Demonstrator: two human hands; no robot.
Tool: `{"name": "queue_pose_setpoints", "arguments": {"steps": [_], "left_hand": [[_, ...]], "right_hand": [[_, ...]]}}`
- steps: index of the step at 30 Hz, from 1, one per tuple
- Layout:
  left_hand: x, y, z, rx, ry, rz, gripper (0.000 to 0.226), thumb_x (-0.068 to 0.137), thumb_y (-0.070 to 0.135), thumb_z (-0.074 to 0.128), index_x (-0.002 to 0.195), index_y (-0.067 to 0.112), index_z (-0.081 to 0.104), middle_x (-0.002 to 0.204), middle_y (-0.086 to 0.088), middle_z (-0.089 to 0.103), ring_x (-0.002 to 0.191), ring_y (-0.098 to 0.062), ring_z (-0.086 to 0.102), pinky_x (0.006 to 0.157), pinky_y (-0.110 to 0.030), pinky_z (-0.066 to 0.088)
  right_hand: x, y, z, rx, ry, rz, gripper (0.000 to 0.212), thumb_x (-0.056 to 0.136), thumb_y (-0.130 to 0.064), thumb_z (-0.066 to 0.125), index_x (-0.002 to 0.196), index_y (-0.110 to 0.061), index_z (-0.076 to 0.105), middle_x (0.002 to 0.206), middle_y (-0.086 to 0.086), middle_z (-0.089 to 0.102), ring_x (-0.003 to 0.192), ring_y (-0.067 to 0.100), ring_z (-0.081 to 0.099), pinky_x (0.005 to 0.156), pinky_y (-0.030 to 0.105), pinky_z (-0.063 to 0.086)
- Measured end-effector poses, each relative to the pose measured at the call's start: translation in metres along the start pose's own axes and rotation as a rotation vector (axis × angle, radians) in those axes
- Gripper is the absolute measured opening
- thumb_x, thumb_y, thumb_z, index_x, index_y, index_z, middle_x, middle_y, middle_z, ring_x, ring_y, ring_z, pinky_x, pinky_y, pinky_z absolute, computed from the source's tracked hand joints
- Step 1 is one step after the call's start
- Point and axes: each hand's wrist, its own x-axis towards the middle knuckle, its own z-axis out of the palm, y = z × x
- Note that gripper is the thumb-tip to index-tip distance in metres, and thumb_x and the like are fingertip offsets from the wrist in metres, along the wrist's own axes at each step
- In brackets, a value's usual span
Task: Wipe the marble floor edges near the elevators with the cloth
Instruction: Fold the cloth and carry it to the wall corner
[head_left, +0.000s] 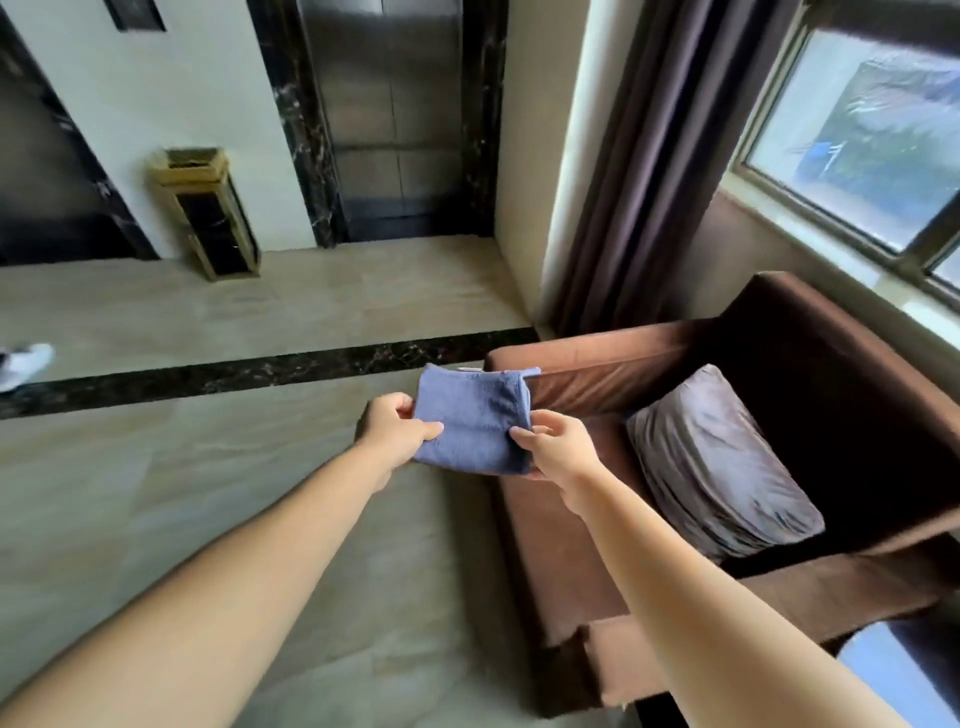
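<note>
**A:** ok so where's the cloth at right now?

**B:** The folded blue cloth (474, 423) is up in the air, held flat-ish between both hands, right over the near-left armrest corner of the brown armchair (779, 467). Not on the floor at all.

**A:** how are the hands on it?

**B:** Both arms are stretched out forward, almost straight. The left hand (397, 428) is pinched shut on the cloth's left edge, thumb on top, fingers tucked under. The right hand (558, 454) is clamped on the right edge the same way, thumb across the top, wrist bent a bit inward. The far edge of the cloth tilts up and away from the person.

**A:** and the elevators?

**B:** Well beyond the armchair, on the far wall. One steel elevator door (387, 119) sits in a dark marble frame (291, 124), and left of it there's a gold-trimmed bin (208, 213) standing against the white wall. The beige marble floor (234, 493) has a dark marble strip (260, 371) running across, ending just at the armchair's far-left corner. A grey cushion (722, 462) leans in the seat, and a dark curtain (639, 156) hangs behind the chair by the window (857, 140).
</note>
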Motion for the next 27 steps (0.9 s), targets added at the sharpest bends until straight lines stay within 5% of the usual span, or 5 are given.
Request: {"name": "queue_pose_setpoints", "arguments": {"steps": [4, 10, 16, 21, 27], "left_hand": [[0.047, -0.009, -0.036, -0.037, 0.049, -0.013, 0.025, 0.074, 0.007, 0.080, 0.075, 0.012, 0.056, 0.076, -0.006, 0.059, 0.074, -0.021, 0.052, 0.068, -0.034, 0.044], [0.139, -0.011, -0.036, -0.060, 0.019, -0.059, 0.023, 0.073, 0.005, 0.080, 0.077, 0.013, 0.058, 0.081, -0.009, 0.065, 0.077, -0.024, 0.059, 0.076, -0.044, 0.055], [0.260, 0.009, -0.034, -0.044, -0.005, -0.115, 0.023, 0.074, 0.006, 0.079, 0.076, 0.014, 0.057, 0.079, -0.006, 0.065, 0.074, -0.024, 0.060, 0.076, -0.045, 0.057], [0.362, 0.036, -0.051, -0.028, 0.013, -0.140, 0.019, 0.076, 0.009, 0.079, 0.087, 0.007, 0.063, 0.085, -0.006, 0.068, 0.077, -0.023, 0.060, 0.070, -0.034, 0.049], [0.487, 0.064, -0.059, -0.023, 0.020, -0.153, 0.029, 0.076, 0.010, 0.079, 0.070, 0.016, 0.051, 0.073, -0.003, 0.059, 0.069, -0.021, 0.052, 0.065, -0.033, 0.043]], "right_hand": [[0.041, -0.021, 0.046, -0.057, -0.017, -0.021, 0.010, 0.089, -0.012, 0.066, 0.098, -0.008, 0.069, 0.087, 0.007, 0.066, 0.074, 0.020, 0.061, 0.064, 0.036, 0.058], [0.133, -0.022, 0.072, -0.104, -0.008, 0.042, 0.015, 0.089, -0.013, 0.068, 0.103, -0.006, 0.068, 0.092, 0.009, 0.066, 0.080, 0.023, 0.061, 0.071, 0.040, 0.060], [0.258, -0.044, 0.095, -0.128, -0.019, 0.123, 0.002, 0.089, -0.015, 0.069, 0.089, -0.015, 0.067, 0.086, 0.004, 0.066, 0.073, 0.019, 0.058, 0.064, 0.035, 0.057], [0.359, -0.091, 0.125, -0.148, -0.066, 0.118, 0.004, 0.088, -0.015, 0.069, 0.087, -0.019, 0.070, 0.085, 0.003, 0.068, 0.074, 0.019, 0.061, 0.057, 0.029, 0.053], [0.470, -0.139, 0.151, -0.230, -0.084, 0.073, 0.015, 0.089, -0.013, 0.067, 0.080, -0.025, 0.070, 0.080, 0.005, 0.068, 0.067, 0.019, 0.060, 0.060, 0.033, 0.058]]}}
